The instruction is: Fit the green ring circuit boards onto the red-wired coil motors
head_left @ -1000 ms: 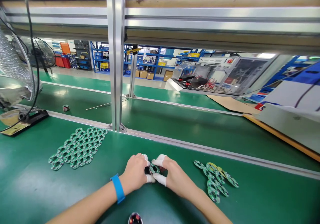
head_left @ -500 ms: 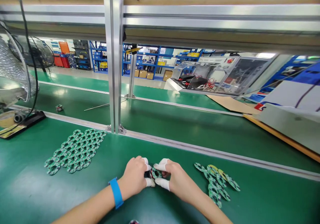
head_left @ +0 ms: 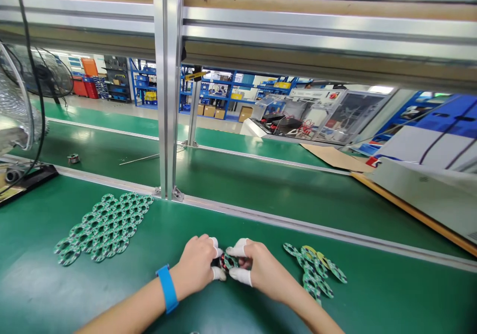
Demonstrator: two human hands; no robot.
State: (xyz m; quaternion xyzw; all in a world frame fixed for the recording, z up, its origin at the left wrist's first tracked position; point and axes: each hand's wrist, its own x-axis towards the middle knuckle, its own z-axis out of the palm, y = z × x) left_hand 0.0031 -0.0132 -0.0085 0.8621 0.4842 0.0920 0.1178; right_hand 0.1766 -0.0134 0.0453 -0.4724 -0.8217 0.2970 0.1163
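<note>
A small ring-shaped part (head_left: 231,262), with a green ring face and dark red windings on its left side, is held between my two hands above the green table. My left hand (head_left: 199,264), a blue band on its wrist, pinches the wound side with white-covered fingertips. From the right, my right hand (head_left: 261,269) grips the green ring side with white-covered thumb and finger. Left of the hands lies a flat sheet of joined green rings (head_left: 108,227). On the right, a smaller loose cluster of green rings (head_left: 315,269) includes some yellow ones.
An upright metal post (head_left: 169,100) stands on a metal rail (head_left: 261,217) behind the hands. Another wound part (head_left: 73,158) lies beyond the rail at left. A black tray (head_left: 33,182) sits at the left edge, and a grey panel (head_left: 421,195) at right.
The view has shifted slightly, so the ring sheet and the cluster appear farther left. Both hands still hold the part, whose red windings show more now.
</note>
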